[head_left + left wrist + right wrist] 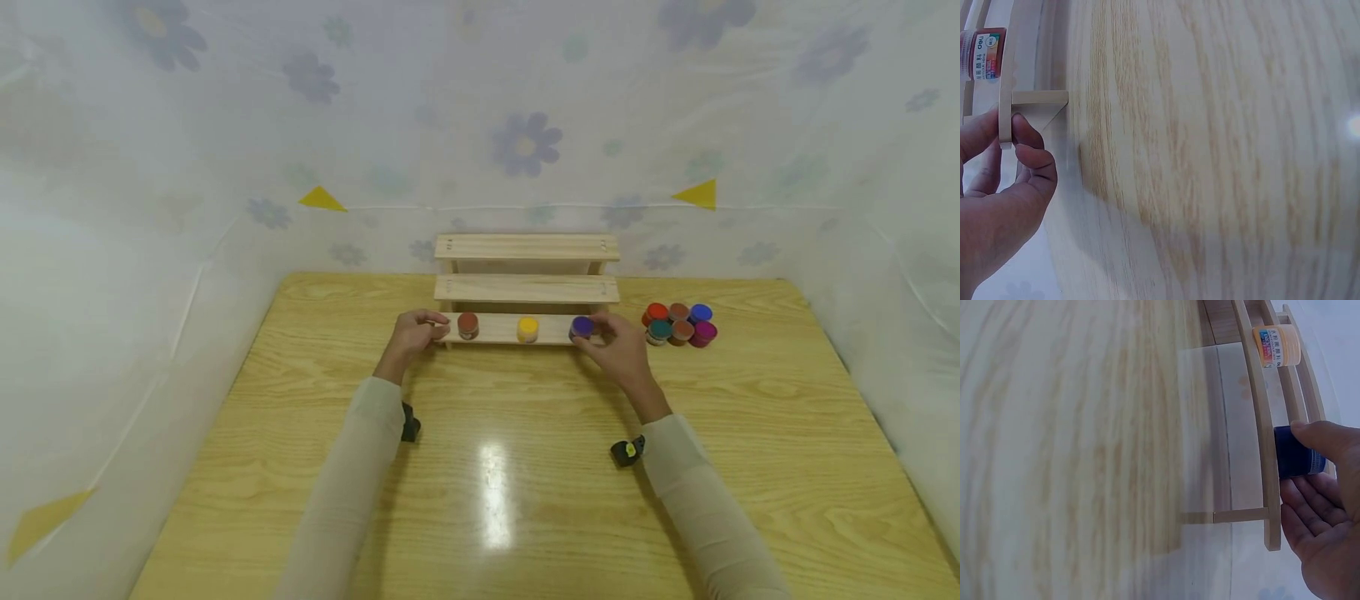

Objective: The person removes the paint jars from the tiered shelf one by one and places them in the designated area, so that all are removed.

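Note:
A three-step wooden rack point(527, 288) stands at the back of the table. My left hand point(417, 331) pinches the left end of its lowest step, thumb on one face and curled fingers on the other, as the left wrist view shows. On that step sit a brown-red paint jar point(468, 325) near my left hand and a yellow paint jar point(528, 329) in the middle. At the right end my right hand point(621, 346) grips a dark blue paint jar point(1294, 452) between thumb and fingers, its base right at the step's surface.
To the right of the rack, several paint jars point(681, 333) in red, brown, blue, green and magenta stand in a tight cluster on the wood-grain table point(517, 417). Behind is a flower-patterned curtain point(480, 100) with yellow triangles on it.

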Demonstrator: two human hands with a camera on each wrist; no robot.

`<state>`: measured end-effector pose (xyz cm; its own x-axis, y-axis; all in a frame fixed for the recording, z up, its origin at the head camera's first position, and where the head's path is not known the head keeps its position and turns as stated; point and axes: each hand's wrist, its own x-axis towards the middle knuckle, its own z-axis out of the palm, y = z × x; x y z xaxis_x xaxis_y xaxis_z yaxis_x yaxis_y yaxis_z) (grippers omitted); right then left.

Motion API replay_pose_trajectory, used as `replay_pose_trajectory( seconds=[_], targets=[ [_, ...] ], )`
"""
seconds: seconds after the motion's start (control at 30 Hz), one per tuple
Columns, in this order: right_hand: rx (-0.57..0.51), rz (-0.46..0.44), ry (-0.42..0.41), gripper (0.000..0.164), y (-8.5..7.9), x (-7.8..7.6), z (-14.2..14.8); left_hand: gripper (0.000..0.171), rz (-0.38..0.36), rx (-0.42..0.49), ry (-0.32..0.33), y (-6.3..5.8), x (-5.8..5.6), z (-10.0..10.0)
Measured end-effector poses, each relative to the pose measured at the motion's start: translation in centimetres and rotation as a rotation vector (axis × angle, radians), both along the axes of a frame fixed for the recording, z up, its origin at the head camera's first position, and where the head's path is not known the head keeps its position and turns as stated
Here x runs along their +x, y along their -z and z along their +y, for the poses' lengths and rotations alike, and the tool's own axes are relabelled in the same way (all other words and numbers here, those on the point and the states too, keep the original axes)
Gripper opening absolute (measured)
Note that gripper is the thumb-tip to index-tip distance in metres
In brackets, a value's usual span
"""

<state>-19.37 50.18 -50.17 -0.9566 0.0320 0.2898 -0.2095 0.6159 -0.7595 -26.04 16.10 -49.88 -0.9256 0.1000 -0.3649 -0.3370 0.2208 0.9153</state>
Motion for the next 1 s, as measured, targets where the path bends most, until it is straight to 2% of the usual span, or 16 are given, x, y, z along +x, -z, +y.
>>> replay_pose_trajectory(
  seconds=[0.37, 0.7, 1.0],
  targets=[
    [0.032, 0.017, 0.012, 0.043, -0.3, 0.5, 0.3, 0.019, -0.013, -0.011, -0.005, 0.0, 0.1, 0.2],
    [0.074, 0.071, 0.055, 0.046, -1.2, 0.8, 1.4, 0.020, -0.005, -0.038, -0.002, -0.5, 0.2, 0.3],
    [0.026, 0.037, 0.072, 0.046, -1.3, 1.5, 2.6, 0.021, -0.015, -0.048, 0.011, -0.2, 0.2, 0.1]
  ],
)
